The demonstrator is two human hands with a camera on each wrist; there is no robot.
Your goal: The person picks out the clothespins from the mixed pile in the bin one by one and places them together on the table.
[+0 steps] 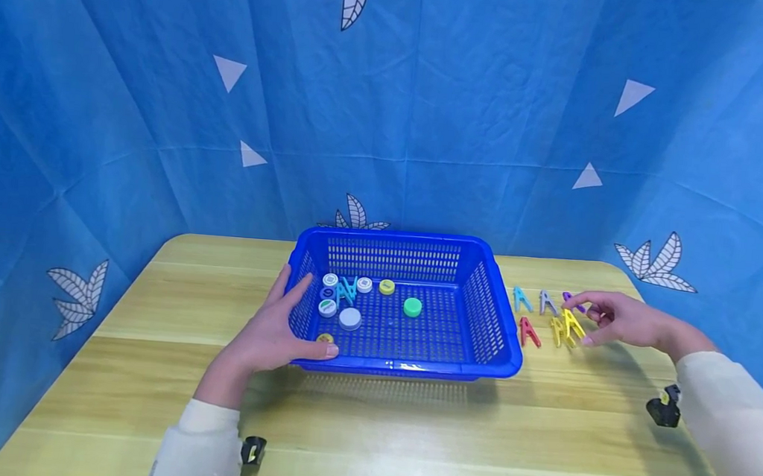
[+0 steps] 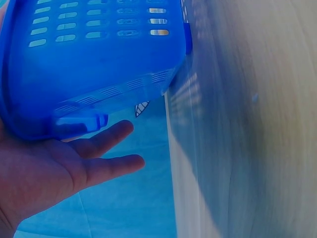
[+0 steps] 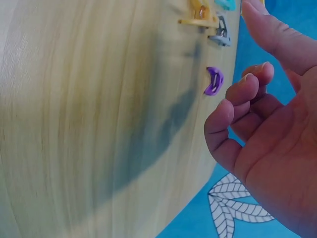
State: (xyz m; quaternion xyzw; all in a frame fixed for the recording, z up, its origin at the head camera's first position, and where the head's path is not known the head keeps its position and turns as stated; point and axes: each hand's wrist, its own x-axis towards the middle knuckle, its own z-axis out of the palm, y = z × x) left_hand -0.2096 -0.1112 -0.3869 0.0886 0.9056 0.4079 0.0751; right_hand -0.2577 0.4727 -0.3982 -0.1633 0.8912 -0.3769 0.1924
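Note:
A blue plastic basket [image 1: 405, 365] sits on the table. At its left front corner my left hand [image 1: 271, 334] holds the rim, the thumb over the front edge. In the left wrist view, two fingers [image 2: 116, 166] reach out past the basket's outside. Inside lie several bottle caps, among them a green cap [image 1: 413, 307] and a yellow cap [image 1: 387, 287], plus a light-blue clothespin [image 1: 346, 290]. To the right, my right hand [image 1: 631, 320] pinches a yellow clothespin [image 1: 573, 325] between thumb and index finger. Its other fingers are curled in the right wrist view.
Beside the basket lie a red clothespin [image 1: 529, 332], a light-blue clothespin [image 1: 522, 299], a grey clothespin [image 1: 547, 302], a purple clothespin [image 3: 214, 81] and another yellow clothespin [image 1: 556, 331]. A blue curtain [image 1: 411, 121] hangs behind the wooden table [image 1: 366, 431].

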